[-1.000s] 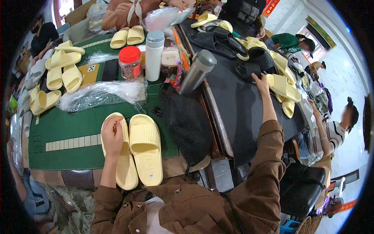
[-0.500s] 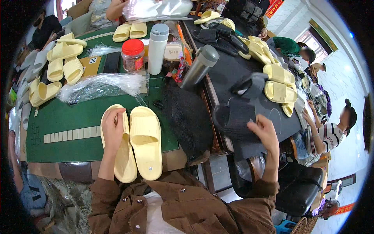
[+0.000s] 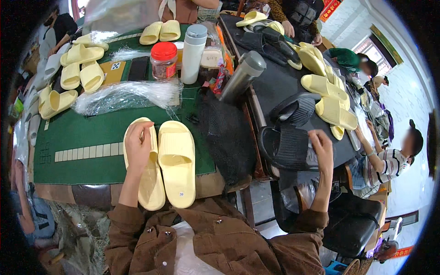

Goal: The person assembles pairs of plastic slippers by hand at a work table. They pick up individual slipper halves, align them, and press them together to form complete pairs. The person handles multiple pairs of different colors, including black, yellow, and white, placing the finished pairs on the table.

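Note:
A pair of pale yellow slippers lies side by side in front of me: the left slipper (image 3: 149, 188) and the right slipper (image 3: 177, 160). My left hand (image 3: 138, 145) rests over the strap of the left one, its fingers bent together; what they pinch, if anything, is hidden. My right hand (image 3: 322, 147) is raised at the near edge of the dark table, thumb and fingers closed. I cannot make out anything in them. Just left of that hand is a black ribbed slipper (image 3: 286, 145), with another black slipper (image 3: 298, 112) beyond it.
A bundle of clear strands (image 3: 128, 97), a red-lidded jar (image 3: 163, 61) and a white bottle (image 3: 193, 55) stand or lie on the green mat. A steel flask (image 3: 243, 75) and black mesh fabric (image 3: 227, 133) are between the tables. Several people sit or stand around.
My right hand has shifted slightly up and right; the thin loop beside it no longer shows. The far black slipper has turned flatter. Across the table, a clear plastic bag has swung left.

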The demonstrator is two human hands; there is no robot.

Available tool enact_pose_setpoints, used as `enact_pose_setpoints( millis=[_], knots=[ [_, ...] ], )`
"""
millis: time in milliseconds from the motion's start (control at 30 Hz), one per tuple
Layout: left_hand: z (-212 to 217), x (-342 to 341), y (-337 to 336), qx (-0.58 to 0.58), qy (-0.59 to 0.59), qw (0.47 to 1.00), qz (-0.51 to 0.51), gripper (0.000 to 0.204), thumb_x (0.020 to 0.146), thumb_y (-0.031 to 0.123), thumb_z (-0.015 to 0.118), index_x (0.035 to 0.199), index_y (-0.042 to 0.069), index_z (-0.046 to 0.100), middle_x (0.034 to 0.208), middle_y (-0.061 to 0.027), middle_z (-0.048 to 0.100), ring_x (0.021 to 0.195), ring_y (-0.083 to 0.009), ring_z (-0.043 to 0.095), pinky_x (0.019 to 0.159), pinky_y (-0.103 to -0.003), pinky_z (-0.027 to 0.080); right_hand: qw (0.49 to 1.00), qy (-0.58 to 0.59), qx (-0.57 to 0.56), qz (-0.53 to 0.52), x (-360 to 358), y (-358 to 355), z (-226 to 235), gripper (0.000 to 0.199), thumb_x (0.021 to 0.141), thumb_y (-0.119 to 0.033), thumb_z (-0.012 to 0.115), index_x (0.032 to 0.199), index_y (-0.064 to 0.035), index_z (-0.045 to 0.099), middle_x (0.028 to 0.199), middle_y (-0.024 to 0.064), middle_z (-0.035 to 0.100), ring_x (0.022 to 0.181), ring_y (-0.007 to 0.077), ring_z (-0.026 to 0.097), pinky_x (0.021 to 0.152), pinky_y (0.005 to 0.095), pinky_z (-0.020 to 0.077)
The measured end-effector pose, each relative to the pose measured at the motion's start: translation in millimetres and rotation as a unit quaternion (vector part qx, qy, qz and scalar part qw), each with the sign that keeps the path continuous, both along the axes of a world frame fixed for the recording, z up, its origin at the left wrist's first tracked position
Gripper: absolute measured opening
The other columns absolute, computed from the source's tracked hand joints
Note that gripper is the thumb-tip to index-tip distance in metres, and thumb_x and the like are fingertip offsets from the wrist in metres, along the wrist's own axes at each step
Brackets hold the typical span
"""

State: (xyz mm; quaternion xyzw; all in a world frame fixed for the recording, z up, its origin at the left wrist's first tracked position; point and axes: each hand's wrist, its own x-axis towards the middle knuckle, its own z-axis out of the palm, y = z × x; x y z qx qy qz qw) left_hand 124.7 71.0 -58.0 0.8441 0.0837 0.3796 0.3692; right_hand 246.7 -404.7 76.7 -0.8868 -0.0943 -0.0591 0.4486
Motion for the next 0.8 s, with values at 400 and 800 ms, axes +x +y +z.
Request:
enact_pose_setpoints(
  millis=[400,800],
  knots=[
    [60,-74,-33,0.040,0.053,0.995,-0.068,0.015,0.086,-0.002,0.057,0.098,0.000,0.065,0.099,-0.0128,0.063,0.096,-0.0305,0.060,0.085,-0.039,0.047,0.997,-0.027,-0.066,0.026,89,-10,-23,0.044,0.088,-0.025,0.071,0.117,0.0059,0.061,0.112,0.0102,0.063,0.099,0.0181,0.062,0.090,0.0275,0.0454],
    [16,-102,-63,0.255,0.265,0.929,-0.044,0.058,0.079,0.034,0.072,0.131,0.015,0.054,0.124,-0.0186,0.048,0.115,-0.0358,0.046,0.093,-0.048,0.041,0.988,-0.047,-0.133,0.066,42,26,10,0.034,0.093,-0.024,0.062,0.076,0.0013,0.049,0.070,-0.0022,0.040,0.068,0.0086,0.036,0.058,0.0291,0.0304]
  ],
)
